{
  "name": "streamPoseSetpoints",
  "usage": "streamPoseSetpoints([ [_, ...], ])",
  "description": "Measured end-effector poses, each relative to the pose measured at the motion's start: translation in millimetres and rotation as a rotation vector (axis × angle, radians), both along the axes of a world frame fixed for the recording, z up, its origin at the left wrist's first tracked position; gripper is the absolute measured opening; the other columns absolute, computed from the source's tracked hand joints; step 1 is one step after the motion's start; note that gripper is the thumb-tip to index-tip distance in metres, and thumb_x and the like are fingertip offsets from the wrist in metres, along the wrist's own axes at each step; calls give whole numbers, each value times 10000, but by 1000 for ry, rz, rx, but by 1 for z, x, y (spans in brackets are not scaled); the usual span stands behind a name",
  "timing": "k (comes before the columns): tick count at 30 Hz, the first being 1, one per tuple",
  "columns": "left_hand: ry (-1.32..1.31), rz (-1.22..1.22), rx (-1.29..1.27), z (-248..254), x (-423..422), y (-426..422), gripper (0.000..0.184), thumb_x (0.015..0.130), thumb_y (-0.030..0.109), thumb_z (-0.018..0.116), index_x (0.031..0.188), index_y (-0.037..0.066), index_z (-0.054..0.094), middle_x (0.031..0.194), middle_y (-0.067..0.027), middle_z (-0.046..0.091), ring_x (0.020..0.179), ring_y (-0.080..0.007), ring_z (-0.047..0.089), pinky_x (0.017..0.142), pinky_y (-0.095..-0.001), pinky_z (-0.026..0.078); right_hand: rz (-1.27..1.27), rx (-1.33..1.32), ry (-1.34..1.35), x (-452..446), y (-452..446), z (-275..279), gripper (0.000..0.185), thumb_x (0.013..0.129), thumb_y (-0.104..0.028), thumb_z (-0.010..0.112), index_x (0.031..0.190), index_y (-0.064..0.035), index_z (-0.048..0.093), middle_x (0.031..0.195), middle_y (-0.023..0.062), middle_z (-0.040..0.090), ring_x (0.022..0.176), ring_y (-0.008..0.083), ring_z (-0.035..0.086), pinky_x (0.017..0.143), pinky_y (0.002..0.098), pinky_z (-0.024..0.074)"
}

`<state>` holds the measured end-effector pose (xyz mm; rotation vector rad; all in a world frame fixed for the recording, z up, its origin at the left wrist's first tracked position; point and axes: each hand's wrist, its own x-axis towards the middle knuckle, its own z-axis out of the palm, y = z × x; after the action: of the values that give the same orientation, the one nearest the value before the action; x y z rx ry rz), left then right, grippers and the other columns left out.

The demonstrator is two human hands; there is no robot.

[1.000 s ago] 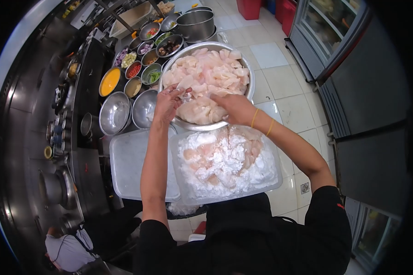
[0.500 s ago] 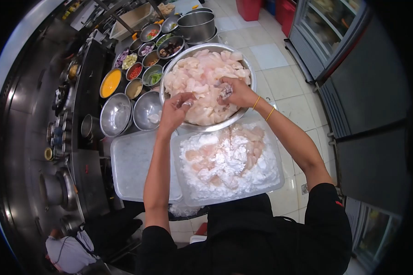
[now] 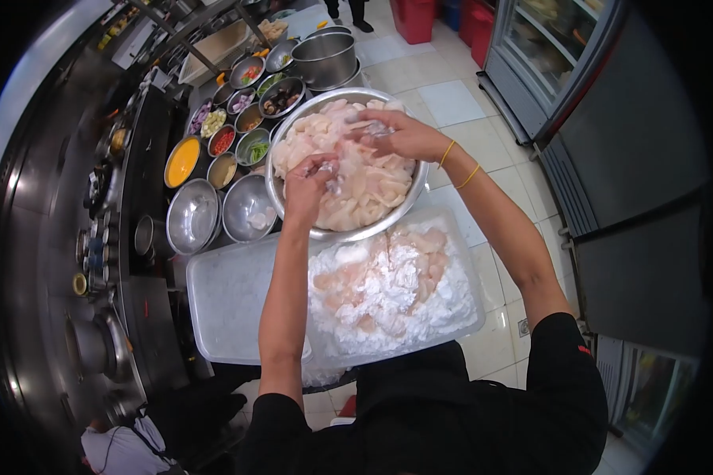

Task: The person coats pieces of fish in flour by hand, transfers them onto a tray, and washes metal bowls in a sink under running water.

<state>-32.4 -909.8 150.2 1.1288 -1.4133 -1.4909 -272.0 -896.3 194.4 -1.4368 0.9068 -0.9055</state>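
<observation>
Pale pink slices of raw meat [image 3: 368, 194], fish or chicken, fill a large metal bowl [image 3: 417, 190]. My left hand [image 3: 310, 182] is over the bowl's left side, its powder-coated fingers curled together; anything inside them is hidden. Farther over the pile, my right hand [image 3: 396, 134] has its whitened fingers stretched out, slightly blurred. Nearer my body, a translucent plastic tub [image 3: 474, 313] contains white powder [image 3: 388, 289] with more meat slices partly buried in it. Left of that lies a pale plastic lid or tray [image 3: 230, 297], partly behind my left forearm.
Small bowls of chopped vegetables, a yellow liquid [image 3: 184, 161] and two metal bowls [image 3: 192, 215] stand at the left. A deep pot [image 3: 325, 59] is behind the meat. Refrigerators [image 3: 634, 150] line the right. Another person [image 3: 123, 447] is at lower left; someone's feet [image 3: 362, 25] show on top.
My right hand has moved up and away over the meat, its fingers straightening. My left hand stays over the bowl's left side. The view has shifted slightly, bringing a person's feet in at the top.
</observation>
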Motion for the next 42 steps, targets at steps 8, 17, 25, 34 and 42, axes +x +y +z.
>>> streamPoseSetpoints([
  [8,-569,163,-406,-2,15,-11,249,803,139,691,1020,17,708,914,-129,715,808,-189,675,747,-303,517,-476,-272,441,-60,-43,-49,601,743,-5,658,1322,-8,496,1136,119,665,963,189,624,877,292,508],
  [17,-1004,-157,-897,-19,-60,-108,611,708,226,751,1282,120,573,1212,-160,624,1106,-338,585,961,-433,464,-367,-360,1104,-9,-80,-53,854,658,-101,701,1432,-118,339,1089,175,656,1086,385,556,906,448,487],
  [25,-936,-278,-729,0,-63,-108,437,687,277,736,1080,88,711,903,-156,702,905,-312,656,816,-404,515,-353,-330,1131,-21,-91,-52,953,645,-210,754,1459,-151,262,1048,177,660,981,376,610,875,451,502],
  [34,-62,-157,16,34,-8,-79,248,887,151,669,1072,-13,652,908,-88,721,775,-118,644,631,-271,495,-285,-213,1159,14,-123,-61,884,662,-196,710,1441,-98,304,1119,202,651,1064,380,613,911,437,496],
  [42,84,-103,108,30,29,-58,330,872,1,607,1185,-92,554,1071,-170,677,938,-215,671,838,-318,542,-232,-205,921,4,-112,-47,836,588,-194,767,1363,-116,464,1261,200,587,1204,329,548,1030,402,425],
])
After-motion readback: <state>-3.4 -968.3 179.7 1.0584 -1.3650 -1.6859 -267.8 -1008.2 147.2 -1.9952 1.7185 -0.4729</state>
